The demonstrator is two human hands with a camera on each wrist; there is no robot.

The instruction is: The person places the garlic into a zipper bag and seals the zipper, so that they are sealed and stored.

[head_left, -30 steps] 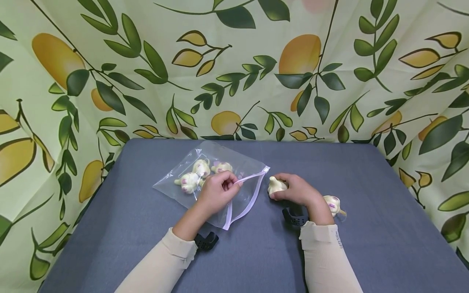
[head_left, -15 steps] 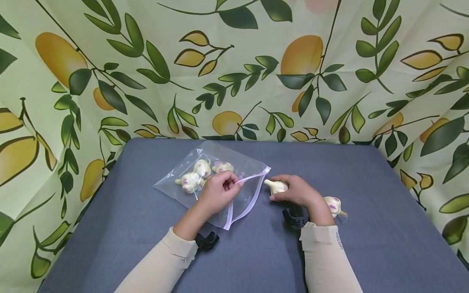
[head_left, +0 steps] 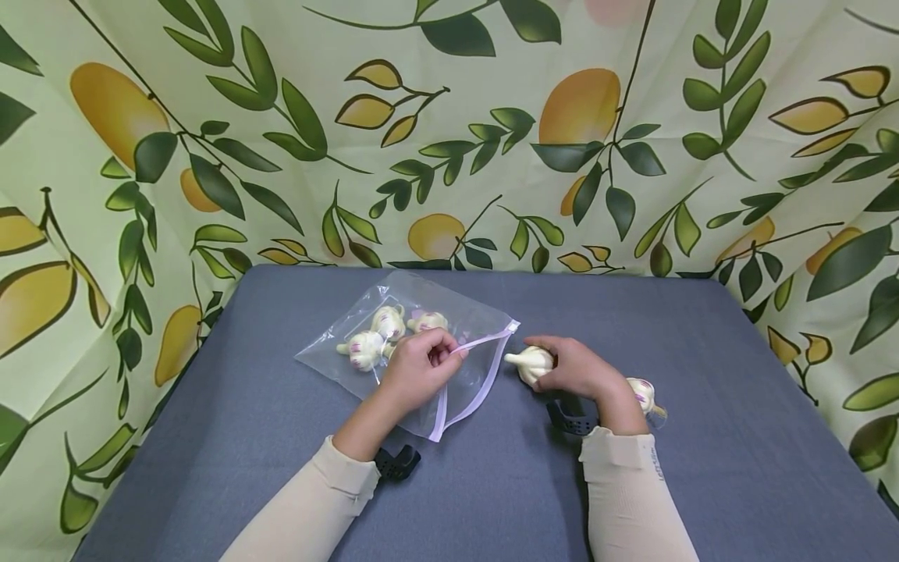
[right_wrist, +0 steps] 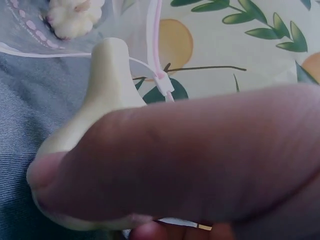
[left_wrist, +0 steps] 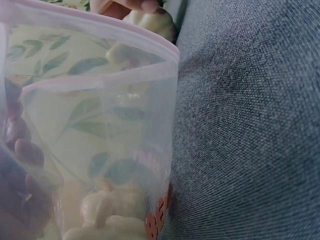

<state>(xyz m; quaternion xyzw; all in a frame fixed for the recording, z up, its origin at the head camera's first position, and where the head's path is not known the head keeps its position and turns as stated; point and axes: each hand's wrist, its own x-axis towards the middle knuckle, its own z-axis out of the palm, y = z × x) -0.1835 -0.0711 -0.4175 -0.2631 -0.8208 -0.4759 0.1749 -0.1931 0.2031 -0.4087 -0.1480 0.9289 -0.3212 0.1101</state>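
My left hand [head_left: 420, 365] pinches the pink upper edge of a clear zip bag [head_left: 477, 363], so its mouth gapes toward the right. Inside the bag lie three garlic bulbs [head_left: 366, 350], white with purple streaks. Just right of the mouth, my right hand [head_left: 577, 367] grips another garlic bulb [head_left: 531, 364] between thumb and fingers, its stem pointing left at the bag. The right wrist view shows the thumb [right_wrist: 125, 165] across this bulb and the white slider [right_wrist: 163, 84] at the corner of the bag's zip.
One more garlic bulb [head_left: 641, 395] lies on the grey cloth-covered table [head_left: 716, 468], partly behind my right wrist. A curtain [head_left: 485, 195] printed with leaves and fruit rises along the table's back and sides. Each wrist wears a black strap mount [head_left: 397, 463].
In my right hand the garlic bulb has turned, its stem swinging from upward to left. That hand has shifted slightly right and down over the last half second. The left hand keeps its place.
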